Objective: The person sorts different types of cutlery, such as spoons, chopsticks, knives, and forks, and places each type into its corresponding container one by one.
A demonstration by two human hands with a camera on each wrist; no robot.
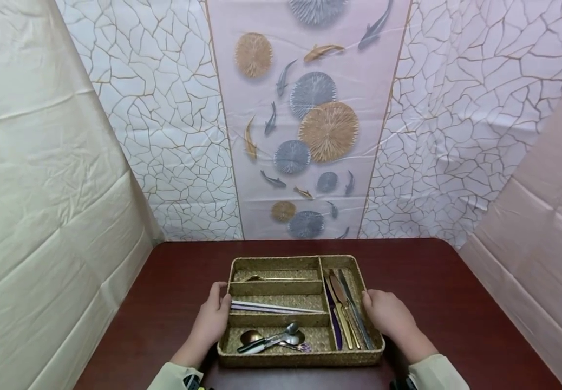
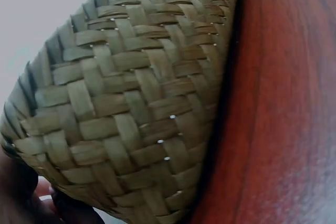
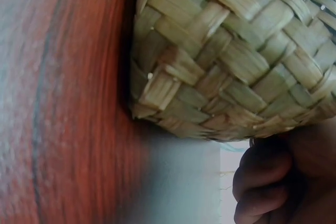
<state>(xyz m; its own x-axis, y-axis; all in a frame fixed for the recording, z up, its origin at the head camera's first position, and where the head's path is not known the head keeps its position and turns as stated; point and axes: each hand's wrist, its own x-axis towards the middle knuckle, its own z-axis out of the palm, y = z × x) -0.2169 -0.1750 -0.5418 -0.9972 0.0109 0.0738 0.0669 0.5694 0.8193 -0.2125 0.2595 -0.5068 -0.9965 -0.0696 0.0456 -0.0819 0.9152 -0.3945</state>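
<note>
A woven cutlery tray point(image 1: 300, 359) with several compartments stands on the dark red table. My left hand point(image 1: 209, 319) grips its left side, and my right hand point(image 1: 392, 314) holds the right side by the rim. In the far compartment lies a slim gold spoon point(image 1: 276, 279). Pale chopsticks point(image 1: 276, 308) lie in the middle one. Several spoons point(image 1: 273, 339) are heaped in the near compartment. Upright along the right compartment run several knives point(image 1: 344, 309), some gold, one purple-handled. Both wrist views show the tray's woven outer wall point(image 2: 131, 98) close up, with curled fingers point(image 3: 262, 179) beneath the right corner.
The reddish wooden table point(image 1: 178, 276) extends around the tray on both sides and behind it. A patterned cloth point(image 1: 305, 162) hangs at the table's back edge. Pale quilted drapes point(image 1: 57, 216) close in the left and right sides.
</note>
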